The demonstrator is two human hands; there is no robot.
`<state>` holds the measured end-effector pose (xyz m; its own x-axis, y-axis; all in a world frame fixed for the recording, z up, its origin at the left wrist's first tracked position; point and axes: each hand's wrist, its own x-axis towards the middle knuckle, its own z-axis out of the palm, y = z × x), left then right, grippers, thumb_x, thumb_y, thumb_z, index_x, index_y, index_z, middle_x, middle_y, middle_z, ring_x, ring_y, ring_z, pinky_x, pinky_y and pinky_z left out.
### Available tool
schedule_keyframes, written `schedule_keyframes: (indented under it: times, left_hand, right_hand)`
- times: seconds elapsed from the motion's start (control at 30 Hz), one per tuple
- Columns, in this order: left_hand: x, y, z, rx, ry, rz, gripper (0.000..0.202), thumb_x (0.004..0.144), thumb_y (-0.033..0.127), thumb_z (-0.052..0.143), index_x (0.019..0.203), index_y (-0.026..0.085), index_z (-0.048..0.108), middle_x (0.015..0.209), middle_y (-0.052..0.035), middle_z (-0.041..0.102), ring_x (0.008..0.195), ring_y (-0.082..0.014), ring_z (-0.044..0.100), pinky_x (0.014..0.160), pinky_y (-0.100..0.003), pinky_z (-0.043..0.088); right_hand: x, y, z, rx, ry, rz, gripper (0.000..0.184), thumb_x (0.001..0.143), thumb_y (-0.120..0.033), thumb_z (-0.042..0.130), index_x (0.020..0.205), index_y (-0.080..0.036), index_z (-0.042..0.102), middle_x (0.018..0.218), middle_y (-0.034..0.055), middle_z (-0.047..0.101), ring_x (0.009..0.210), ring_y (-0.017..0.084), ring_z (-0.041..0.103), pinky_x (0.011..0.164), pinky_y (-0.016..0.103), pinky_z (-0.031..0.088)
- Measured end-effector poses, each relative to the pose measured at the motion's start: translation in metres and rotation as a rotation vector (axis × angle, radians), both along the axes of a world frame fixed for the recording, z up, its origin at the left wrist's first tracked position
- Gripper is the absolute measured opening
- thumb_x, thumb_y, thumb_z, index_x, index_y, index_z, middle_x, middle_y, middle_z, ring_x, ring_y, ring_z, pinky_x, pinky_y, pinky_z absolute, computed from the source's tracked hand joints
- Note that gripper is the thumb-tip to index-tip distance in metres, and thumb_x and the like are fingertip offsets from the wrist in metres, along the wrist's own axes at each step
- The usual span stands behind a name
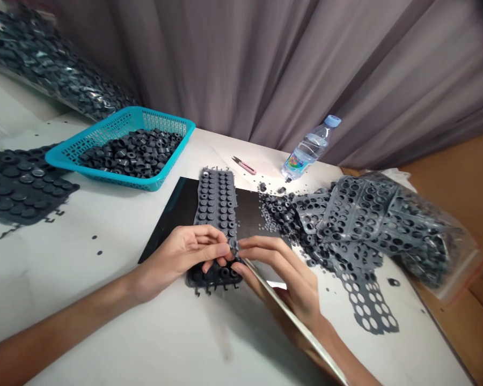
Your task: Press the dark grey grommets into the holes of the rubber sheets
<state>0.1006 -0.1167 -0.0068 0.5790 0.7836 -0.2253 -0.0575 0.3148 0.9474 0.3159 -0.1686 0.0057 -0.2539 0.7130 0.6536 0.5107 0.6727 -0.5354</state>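
A dark grey rubber sheet with rows of round raised caps (216, 198) lies lengthwise in front of me, partly on a flat black board (171, 209). Over its near part, my left hand (195, 249) is closed, thumb and fingers pinched together; what they grip is hidden. My right hand (284, 273) is closed around a long thin metal tool (293, 319), which slants from the fingertips toward the lower right. The tool's tip meets my left fingertips at the sheet's right edge. Both hands cover several of the caps.
A blue basket (156, 182) of small rubber parts stands back left, near another rubber sheet (28, 187) and a full bag (52, 64). Pink snips (245, 166) and a water bottle (308, 150) lie behind. At right are punched sheets (358, 209), loose bits and a plastic bag (446, 257).
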Motion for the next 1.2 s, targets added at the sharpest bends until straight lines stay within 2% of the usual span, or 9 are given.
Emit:
schedule_keyframes:
  times: [0.3,0.5,0.7,0.87,1.07,1.13,1.2]
  left_hand:
    - [-0.001,0.001,-0.003,0.017,0.025,0.013,0.021,0.091,0.037,0.077,0.096,0.018,0.071,0.083,0.0015,0.065,0.066,-0.0074,0.049,0.063,-0.021,0.039]
    - [0.000,0.000,-0.001,0.017,0.032,0.002,0.021,0.091,0.038,0.077,0.095,0.018,0.071,0.081,0.0021,0.065,0.067,-0.0078,0.051,0.063,-0.021,0.040]
    - [0.001,0.000,0.000,0.012,0.036,-0.009,0.021,0.090,0.037,0.077,0.094,0.017,0.072,0.079,0.0011,0.065,0.067,-0.0091,0.052,0.063,-0.022,0.041]
    - [0.001,0.000,0.003,0.015,0.058,-0.016,0.023,0.089,0.039,0.078,0.094,0.017,0.072,0.080,0.0005,0.068,0.067,-0.0086,0.053,0.064,-0.022,0.042]
    - [0.002,0.000,0.006,0.028,0.109,0.001,0.024,0.090,0.041,0.076,0.093,0.017,0.072,0.083,-0.0005,0.069,0.069,-0.0095,0.054,0.065,-0.022,0.043]
    - [0.001,0.001,0.003,0.027,0.128,-0.005,0.025,0.090,0.041,0.077,0.094,0.017,0.072,0.084,-0.0012,0.070,0.069,-0.0100,0.054,0.065,-0.022,0.043]
    - [-0.001,0.002,-0.001,0.010,0.131,-0.012,0.025,0.089,0.041,0.077,0.095,0.017,0.072,0.086,-0.0018,0.071,0.069,-0.0098,0.054,0.064,-0.022,0.043]
  right_hand:
    - [-0.001,-0.001,-0.001,-0.031,0.035,0.037,0.019,0.092,-0.011,0.073,0.110,-0.018,0.070,0.110,0.0105,0.076,0.099,0.020,0.076,0.088,0.029,0.064]
    - [0.001,-0.002,-0.002,-0.050,-0.022,0.069,0.022,0.094,-0.011,0.071,0.115,-0.018,0.067,0.115,0.0112,0.075,0.102,0.019,0.075,0.089,0.028,0.063]
    - [0.002,0.000,-0.009,0.029,-0.084,0.063,0.023,0.095,-0.010,0.069,0.116,-0.017,0.064,0.114,0.0118,0.075,0.101,0.018,0.076,0.088,0.026,0.063]
    - [0.005,0.000,-0.011,0.026,-0.174,0.055,0.022,0.098,-0.010,0.065,0.119,-0.017,0.062,0.116,0.0125,0.075,0.102,0.019,0.076,0.084,0.027,0.063]
    - [-0.003,-0.003,-0.008,-0.026,-0.107,-0.034,0.017,0.098,-0.009,0.062,0.112,-0.019,0.060,0.111,0.0091,0.075,0.099,0.017,0.075,0.081,0.026,0.063]
    - [-0.004,-0.002,-0.006,-0.066,-0.019,-0.126,0.012,0.100,-0.011,0.060,0.108,-0.020,0.060,0.113,0.0085,0.074,0.097,0.017,0.075,0.080,0.027,0.063]
    - [0.003,0.002,-0.003,-0.103,0.080,-0.279,0.006,0.101,-0.015,0.060,0.102,-0.021,0.061,0.113,0.0081,0.074,0.095,0.017,0.074,0.080,0.029,0.062]
